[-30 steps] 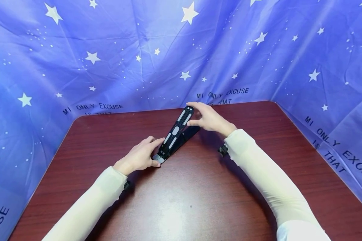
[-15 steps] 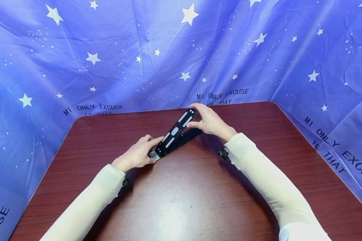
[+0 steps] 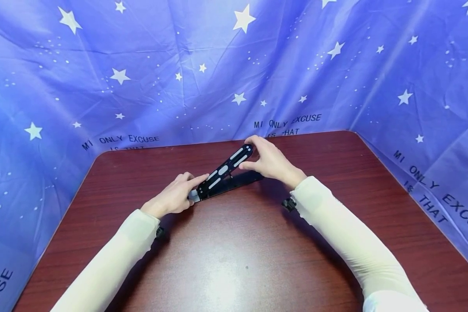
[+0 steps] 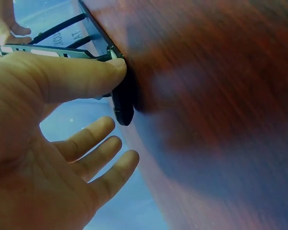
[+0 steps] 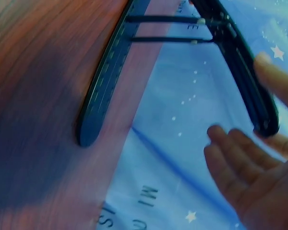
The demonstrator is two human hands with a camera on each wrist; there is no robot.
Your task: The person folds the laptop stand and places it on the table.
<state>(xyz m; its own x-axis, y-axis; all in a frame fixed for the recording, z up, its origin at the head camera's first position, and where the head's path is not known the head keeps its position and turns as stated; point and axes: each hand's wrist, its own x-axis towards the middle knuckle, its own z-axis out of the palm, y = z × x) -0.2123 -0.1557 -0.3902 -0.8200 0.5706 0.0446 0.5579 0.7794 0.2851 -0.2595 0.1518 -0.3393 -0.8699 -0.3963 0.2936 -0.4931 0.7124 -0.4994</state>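
Note:
A black folding laptop stand [image 3: 223, 170] with pale grey pads stands partly unfolded on the table, its hinged end to the left. My left hand [image 3: 169, 197] pinches that end. In the left wrist view the thumb [image 4: 86, 79] lies over the hinge, the index finger is hidden and the other fingers are spread. My right hand [image 3: 273, 160] holds the raised far end of the upper panel between thumb and fingers. Two thin struts [image 5: 168, 40] join the upper panel [image 5: 242, 72] to the lower panel [image 5: 105, 81] in the right wrist view.
The dark red wooden table [image 3: 234, 255] reaches back to a blue star-printed curtain [image 3: 179, 52] around its back and sides. Both forearms wear cream sleeves [image 3: 105, 260], and a small black device [image 3: 288, 204] sits under the right wrist.
The laptop stand has turned clockwise on the table. Its hinged end has shifted left and slightly away with my left hand, while my right hand has come slightly nearer, keeping hold of the upper panel.

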